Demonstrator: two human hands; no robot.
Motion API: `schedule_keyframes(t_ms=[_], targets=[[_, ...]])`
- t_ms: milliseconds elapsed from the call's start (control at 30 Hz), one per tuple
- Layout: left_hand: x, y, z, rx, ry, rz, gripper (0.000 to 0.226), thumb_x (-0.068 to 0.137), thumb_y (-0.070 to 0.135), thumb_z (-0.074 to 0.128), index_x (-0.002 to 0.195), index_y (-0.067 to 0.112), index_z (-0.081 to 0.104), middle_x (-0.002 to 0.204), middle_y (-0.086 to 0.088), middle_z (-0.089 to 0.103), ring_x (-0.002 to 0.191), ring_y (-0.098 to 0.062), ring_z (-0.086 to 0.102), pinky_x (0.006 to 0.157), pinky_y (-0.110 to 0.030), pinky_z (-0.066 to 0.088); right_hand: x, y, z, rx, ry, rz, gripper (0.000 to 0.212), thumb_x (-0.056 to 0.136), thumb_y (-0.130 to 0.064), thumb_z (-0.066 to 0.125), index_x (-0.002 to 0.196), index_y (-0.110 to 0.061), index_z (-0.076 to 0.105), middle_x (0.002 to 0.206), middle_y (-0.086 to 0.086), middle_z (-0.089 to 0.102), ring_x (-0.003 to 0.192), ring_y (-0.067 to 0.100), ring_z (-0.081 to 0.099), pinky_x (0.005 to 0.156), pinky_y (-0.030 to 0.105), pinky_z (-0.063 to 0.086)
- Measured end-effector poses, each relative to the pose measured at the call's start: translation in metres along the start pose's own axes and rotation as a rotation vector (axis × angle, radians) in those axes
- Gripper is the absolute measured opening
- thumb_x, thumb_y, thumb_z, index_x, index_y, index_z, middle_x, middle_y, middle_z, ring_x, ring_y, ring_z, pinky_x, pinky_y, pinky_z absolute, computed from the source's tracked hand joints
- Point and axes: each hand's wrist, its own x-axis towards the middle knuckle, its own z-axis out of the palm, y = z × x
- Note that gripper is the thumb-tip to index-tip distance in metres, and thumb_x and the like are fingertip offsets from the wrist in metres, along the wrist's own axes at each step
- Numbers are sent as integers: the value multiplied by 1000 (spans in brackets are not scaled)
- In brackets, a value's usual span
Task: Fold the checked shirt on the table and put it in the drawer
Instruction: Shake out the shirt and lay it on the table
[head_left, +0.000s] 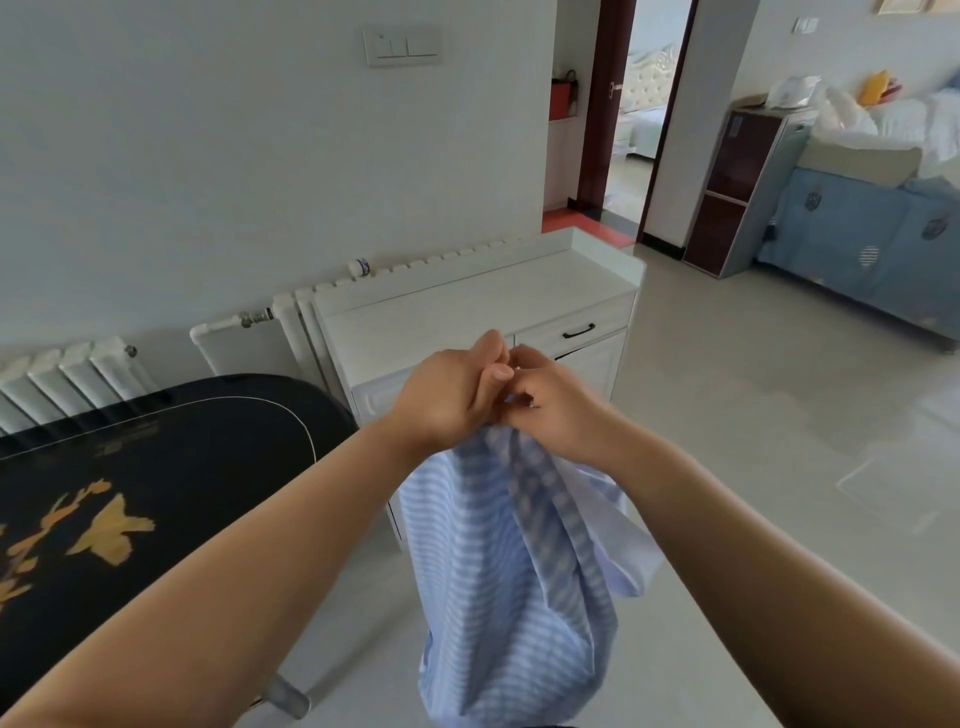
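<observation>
Both hands, left hand (452, 395) & right hand (550, 402), are held touching at centre, w/ the shirt (514, 582) hung below them. The table (156, 493) is set to the left; the cabinet (467, 312), w/ its drawer (576, 328), is placed behind the hands, against the radiator (291, 322) & wall.

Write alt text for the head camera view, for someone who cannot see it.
Two bare hands, the left hand and the right hand, meet in mid-air and grip the top of a blue checked shirt that hangs down between the forearms. A black table lies to the left; behind stands a white cabinet with a closed drawer.
</observation>
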Motion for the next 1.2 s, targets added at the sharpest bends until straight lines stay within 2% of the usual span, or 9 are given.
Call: schedule_keyframes(t_ms=[167, 300, 400, 600, 700, 833, 933, 1033, 1200], targets=[[-3, 6, 2, 65, 89, 6, 67, 91, 65, 9, 82, 9, 44, 49, 14, 33, 41, -15, 32, 42, -22, 21, -3, -4, -16, -100, -33, 14, 18, 88, -29, 65, 84, -12, 69, 83, -10, 50, 71, 2, 50, 70, 18, 40], [-1, 13, 7, 50, 125, -117, 66, 83, 74, 6, 83, 17, 38, 48, 14, 36, 42, -17, 37, 41, -23, 24, -13, -3, -2, -3, -110, 65, 8, 87, -23, 67, 82, -17, 66, 87, -13, 57, 77, 1, 54, 76, 19, 43], [1, 16, 8, 81, 92, -166, 64, 81, 78, 10, 85, 19, 36, 51, 9, 41, 46, -22, 42, 44, -26, 27, -20, -2, 6, 40, -28, 103, 7, 88, -23, 65, 89, -19, 71, 87, -6, 66, 83, 8, 61, 80, 29, 49], [3, 15, 2, 162, 53, -133, 47, 81, 65, 27, 84, 20, 39, 53, 8, 45, 45, -14, 41, 44, -22, 24, -20, -11, -4, 21, 2, 147, 9, 88, -24, 66, 83, -19, 72, 69, -17, 59, 62, -3, 53, 62, 13, 39], [2, 14, 2, 174, 99, -139, 54, 83, 62, 28, 87, 12, 46, 56, 6, 50, 47, -16, 42, 45, -20, 26, -17, -14, -4, -1, -6, 156, 13, 88, -25, 66, 83, -15, 73, 71, -10, 63, 63, 3, 52, 65, 22, 43], [3, 3, -3, 24, 132, -261, 51, 96, 53, 29, 93, 8, 52, 62, 7, 52, 57, -18, 53, 52, -28, 38, -14, -17, -8, -37, 47, 126, 10, 87, -27, 67, 82, -20, 73, 77, -11, 67, 73, 5, 59, 75, 34, 50], [-2, -24, -11, -243, 82, -462, 59, 98, 50, 18, 87, 9, 59, 75, -3, 62, 76, -21, 59, 74, -33, 46, -16, -24, -18, -52, 27, 60, 11, 88, -25, 66, 81, -29, 74, 80, -22, 67, 89, -2, 64, 82, 31, 52], [-18, -45, -12, -282, -2, -552, 80, 93, 63, 14, 78, 1, 60, 67, -9, 56, 68, -18, 51, 71, -29, 43, -21, -33, -27, -58, -17, 3, 11, 88, -24, 66, 81, -28, 74, 84, -20, 69, 95, -1, 65, 84, 29, 51], [-49, -67, -1, -343, 2, -687, 46, 98, 42, 43, 64, 11, 51, 64, 0, 48, 63, -15, 43, 67, -31, 37, -22, -30, -42, -70, -6, 1, 15, 90, -16, 64, 84, -24, 76, 83, -20, 70, 87, -6, 64, 81, 18, 49]])
